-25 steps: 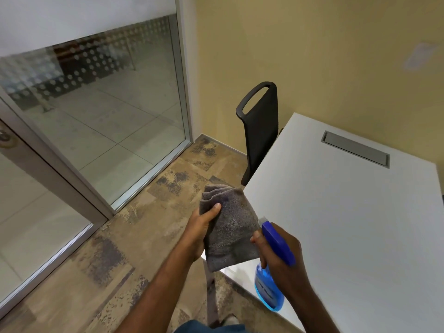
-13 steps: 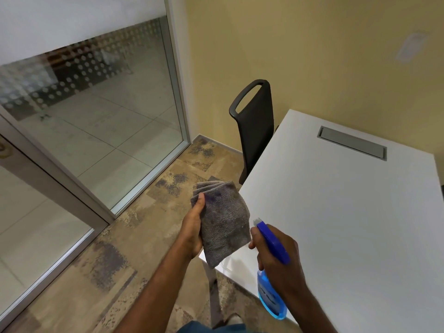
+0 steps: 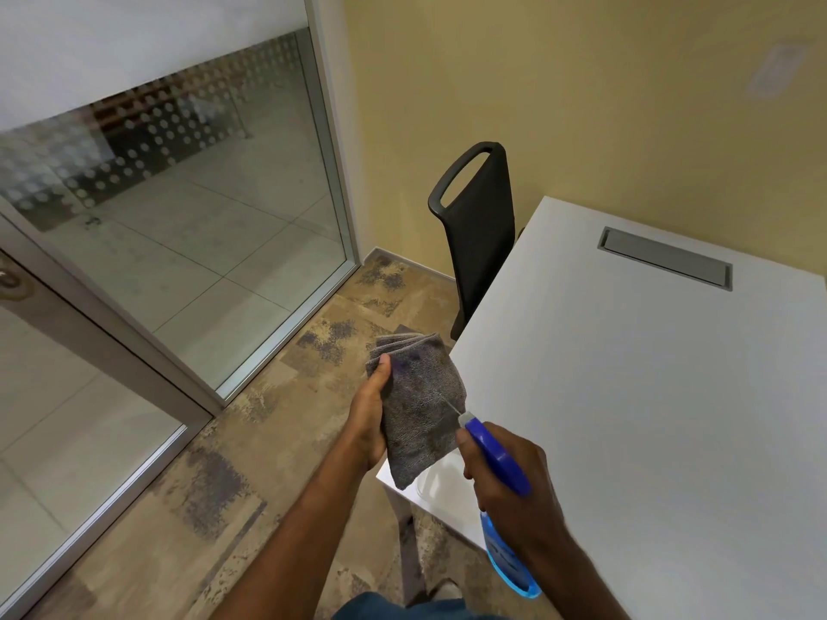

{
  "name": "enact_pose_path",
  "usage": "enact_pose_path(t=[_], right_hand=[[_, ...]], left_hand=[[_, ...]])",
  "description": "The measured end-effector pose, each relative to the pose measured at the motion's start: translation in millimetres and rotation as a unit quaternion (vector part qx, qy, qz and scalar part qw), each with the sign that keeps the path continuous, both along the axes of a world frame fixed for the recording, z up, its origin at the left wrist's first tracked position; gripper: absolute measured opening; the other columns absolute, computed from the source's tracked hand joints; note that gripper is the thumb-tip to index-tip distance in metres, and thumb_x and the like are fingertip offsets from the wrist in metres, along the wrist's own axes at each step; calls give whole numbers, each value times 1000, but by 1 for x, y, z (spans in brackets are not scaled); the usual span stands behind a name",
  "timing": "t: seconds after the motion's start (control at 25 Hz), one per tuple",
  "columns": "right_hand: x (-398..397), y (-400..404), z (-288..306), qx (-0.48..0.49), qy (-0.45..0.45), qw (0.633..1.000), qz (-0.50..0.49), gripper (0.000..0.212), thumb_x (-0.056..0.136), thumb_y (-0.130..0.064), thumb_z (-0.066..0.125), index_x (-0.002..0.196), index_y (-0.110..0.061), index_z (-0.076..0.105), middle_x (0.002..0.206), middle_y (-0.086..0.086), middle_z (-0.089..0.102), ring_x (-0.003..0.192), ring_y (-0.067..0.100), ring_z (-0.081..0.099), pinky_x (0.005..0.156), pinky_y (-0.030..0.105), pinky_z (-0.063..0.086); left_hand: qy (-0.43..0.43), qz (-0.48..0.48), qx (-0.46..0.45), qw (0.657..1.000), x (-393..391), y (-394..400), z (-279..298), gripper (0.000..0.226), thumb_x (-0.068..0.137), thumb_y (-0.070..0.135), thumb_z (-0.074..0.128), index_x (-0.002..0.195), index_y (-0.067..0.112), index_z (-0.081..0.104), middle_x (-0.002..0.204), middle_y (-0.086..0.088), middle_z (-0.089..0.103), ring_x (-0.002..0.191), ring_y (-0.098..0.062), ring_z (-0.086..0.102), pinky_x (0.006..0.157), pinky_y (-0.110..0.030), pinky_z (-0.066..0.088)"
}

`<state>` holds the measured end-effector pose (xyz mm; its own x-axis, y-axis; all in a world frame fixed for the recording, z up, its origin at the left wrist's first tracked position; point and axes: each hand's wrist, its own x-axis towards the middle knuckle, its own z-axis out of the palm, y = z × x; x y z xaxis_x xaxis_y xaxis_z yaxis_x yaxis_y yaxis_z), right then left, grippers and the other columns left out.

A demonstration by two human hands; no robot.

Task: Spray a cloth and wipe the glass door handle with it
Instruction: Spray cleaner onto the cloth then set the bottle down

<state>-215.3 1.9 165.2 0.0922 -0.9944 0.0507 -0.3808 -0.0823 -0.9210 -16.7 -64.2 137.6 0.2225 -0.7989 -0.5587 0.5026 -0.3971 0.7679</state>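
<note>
My right hand [image 3: 514, 476] grips the spray bottle [image 3: 505, 521], nozzle aimed toward eleven o'clock at the folded cloth [image 3: 418, 409] pinched in my left hand [image 3: 369, 418], the door handle [image 3: 9, 279] far off at ten o'clock.

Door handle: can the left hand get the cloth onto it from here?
Probably not without stepping over. The left hand grips the grey cloth near the white table corner, while only a sliver of handle hardware shows at the frame's left edge, well apart. Nothing visibly blocks the way.
</note>
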Motion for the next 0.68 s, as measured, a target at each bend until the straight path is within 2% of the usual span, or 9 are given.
enact_pose_path(t=[0.12,0.28,0.36,0.44,0.56,0.68], right_hand=[[6,4,-3,-8,-6,1000,-1,40,84,-62,61,89,-23,67,75,-6,67,69,20,64,70,36,60],[3,2,-7,-4,-9,1000,-22,26,84,-56,63,84,-30,64,71,-8,66,67,23,65,67,35,61],[-3,-1,-7,-6,-8,999,-36,37,87,-63,63,83,-26,64,69,-8,65,63,18,63,62,28,58],[-9,-5,-8,-10,-17,998,-51,43,87,-62,62,83,-19,66,66,-12,64,57,13,62,58,17,52],[-16,-10,-7,-8,-47,997,-68,33,90,-54,64,80,-23,65,62,-15,65,58,12,65,54,16,52],[-19,-11,-8,-16,-49,997,-59,25,89,-49,63,77,-27,63,61,-16,64,57,12,64,53,16,52]], left_hand=[[-3,2,2,1000,-2,-6,1,41,105,56,52,124,26,73,114,-2,82,97,-21,80,69,-32,64],[-12,10,0,1000,-3,-13,-1,38,106,55,52,116,28,76,114,-2,82,104,-26,78,78,-39,61],[-6,11,1,1000,-2,-14,-1,39,106,55,51,115,27,76,113,-2,82,100,-24,79,80,-40,60],[1,18,0,1000,-1,-16,0,40,107,55,50,109,29,80,111,-2,82,93,-20,81,73,-36,62],[18,20,-6,1000,-1,-17,0,43,107,53,49,101,29,84,106,0,83,89,-18,81,62,-30,64],[22,17,-11,1000,-3,-17,-1,46,108,52,48,94,31,87,105,0,83,90,-19,81,63,-31,64]])
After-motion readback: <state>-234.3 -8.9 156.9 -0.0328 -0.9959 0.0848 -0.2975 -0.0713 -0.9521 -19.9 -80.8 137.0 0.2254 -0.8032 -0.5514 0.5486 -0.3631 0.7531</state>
